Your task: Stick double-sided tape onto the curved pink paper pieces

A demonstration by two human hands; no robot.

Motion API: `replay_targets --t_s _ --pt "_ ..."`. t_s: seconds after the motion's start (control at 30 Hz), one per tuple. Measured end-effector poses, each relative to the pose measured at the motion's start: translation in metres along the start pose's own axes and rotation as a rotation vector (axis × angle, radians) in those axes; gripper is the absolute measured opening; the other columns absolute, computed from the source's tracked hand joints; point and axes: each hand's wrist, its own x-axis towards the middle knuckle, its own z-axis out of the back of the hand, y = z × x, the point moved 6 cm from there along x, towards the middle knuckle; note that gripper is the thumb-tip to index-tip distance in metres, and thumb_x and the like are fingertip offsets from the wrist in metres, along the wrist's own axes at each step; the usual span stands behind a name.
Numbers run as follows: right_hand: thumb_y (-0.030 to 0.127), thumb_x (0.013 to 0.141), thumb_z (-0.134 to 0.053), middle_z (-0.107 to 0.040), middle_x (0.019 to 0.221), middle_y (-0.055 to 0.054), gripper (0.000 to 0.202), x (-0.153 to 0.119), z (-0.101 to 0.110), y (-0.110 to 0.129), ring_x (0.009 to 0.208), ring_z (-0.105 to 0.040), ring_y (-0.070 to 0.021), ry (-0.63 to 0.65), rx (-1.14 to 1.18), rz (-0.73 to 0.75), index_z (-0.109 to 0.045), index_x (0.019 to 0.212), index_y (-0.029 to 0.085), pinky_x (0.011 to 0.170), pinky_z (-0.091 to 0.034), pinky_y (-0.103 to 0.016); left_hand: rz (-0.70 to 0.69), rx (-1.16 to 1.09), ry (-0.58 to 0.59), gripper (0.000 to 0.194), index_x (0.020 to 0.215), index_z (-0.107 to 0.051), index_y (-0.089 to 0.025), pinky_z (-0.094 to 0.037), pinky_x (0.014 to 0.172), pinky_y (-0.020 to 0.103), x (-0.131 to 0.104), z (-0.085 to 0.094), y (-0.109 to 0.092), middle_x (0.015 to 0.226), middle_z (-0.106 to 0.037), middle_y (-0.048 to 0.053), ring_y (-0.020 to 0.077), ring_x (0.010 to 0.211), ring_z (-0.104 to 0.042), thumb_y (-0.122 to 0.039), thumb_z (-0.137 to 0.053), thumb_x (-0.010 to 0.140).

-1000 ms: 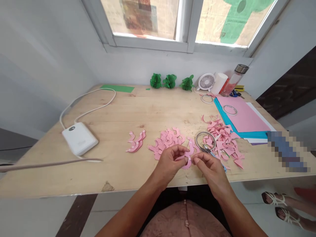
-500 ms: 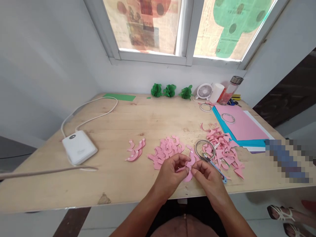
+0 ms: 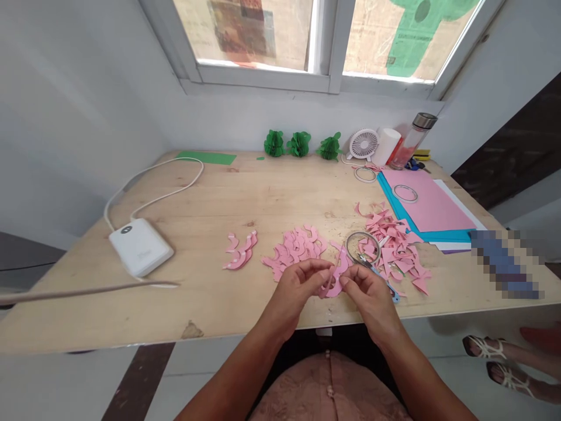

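My left hand [image 3: 302, 286] pinches a curved pink paper cutout [image 3: 338, 282] between thumb and fingers, close above the table's front part. From the other side my right hand [image 3: 368, 289] is closed, thumb and fingertip gripping the cutout's edge. Whether one or two layers are held, I cannot tell. Just behind my left hand lies a pile of wavy pink cutouts [image 3: 295, 248]. A roll of tape [image 3: 363, 248] rests beyond my right hand, with blue-handled scissors [image 3: 392, 291] partly hidden behind it.
Pink paper scraps [image 3: 401, 251] spread to the right. Several cutouts with whitish strips [image 3: 241, 251] lie to the left. Further out are a white power bank [image 3: 142, 248] with its cable, coloured sheets [image 3: 438, 204], a small fan [image 3: 363, 144], a bottle [image 3: 414, 140] and green paper figures [image 3: 300, 144].
The view has tilted downward, so the table sits higher in the picture. My hands stay together at the pink cutout, with the left fingers shifted slightly and the cutout turned a little.
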Motion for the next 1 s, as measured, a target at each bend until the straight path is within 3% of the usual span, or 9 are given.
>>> replay_targets --t_s 0.23,0.4,0.63,0.83,1.0 --pt "0.035 0.078 -0.059 -0.055 0.065 0.001 0.020 -0.003 -0.005 0.002 0.065 -0.049 -0.0144 0.055 0.040 -0.010 -0.057 0.068 0.018 0.063 -0.039 -0.026 -0.086 0.048 -0.055 0.020 0.062 -0.062 -0.013 -0.039 0.056 0.021 0.001 -0.006 0.002 0.057 -0.058 -0.002 0.0087 0.054 -0.049 -0.030 -0.073 0.064" --pt "0.035 0.082 -0.055 -0.058 0.070 0.001 0.018 -0.004 0.003 0.000 0.072 -0.052 -0.0144 -0.036 0.134 -0.005 -0.061 0.074 0.020 0.069 -0.040 -0.024 -0.091 0.070 -0.056 0.017 0.064 -0.062 -0.013 -0.039 0.057 0.021 -0.001 -0.005 0.003 0.058 -0.058 -0.001 0.0087 0.056 -0.050 -0.028 -0.071 0.067" --pt "0.035 0.077 -0.064 -0.052 0.064 0.004 0.018 -0.003 -0.002 -0.001 0.064 -0.046 -0.0119 -0.026 0.194 -0.036 -0.058 0.070 0.019 0.061 -0.038 -0.023 -0.025 0.077 0.007 0.021 0.068 -0.061 -0.013 -0.038 0.052 0.020 -0.006 -0.011 0.014 0.059 -0.056 -0.002 0.0085 0.055 -0.047 -0.032 -0.071 0.066" --pt "0.036 0.082 -0.058 -0.053 0.066 0.003 0.018 -0.007 -0.001 0.001 0.067 -0.047 -0.0126 -0.028 0.168 0.031 -0.062 0.075 0.020 0.064 -0.038 -0.023 -0.020 0.078 -0.004 0.020 0.065 -0.059 -0.013 -0.032 0.050 0.019 -0.009 -0.010 0.020 0.056 -0.050 -0.004 0.0064 0.052 -0.041 -0.030 -0.068 0.067" --pt "0.033 0.077 -0.064 -0.056 0.069 0.002 0.015 -0.007 -0.002 0.002 0.068 -0.047 -0.0136 -0.016 0.061 0.049 -0.061 0.073 0.019 0.065 -0.037 -0.024 -0.037 0.108 0.007 0.019 0.064 -0.056 -0.014 -0.029 0.048 0.019 -0.008 -0.010 0.022 0.054 -0.045 -0.006 0.0059 0.050 -0.038 -0.030 -0.065 0.068"
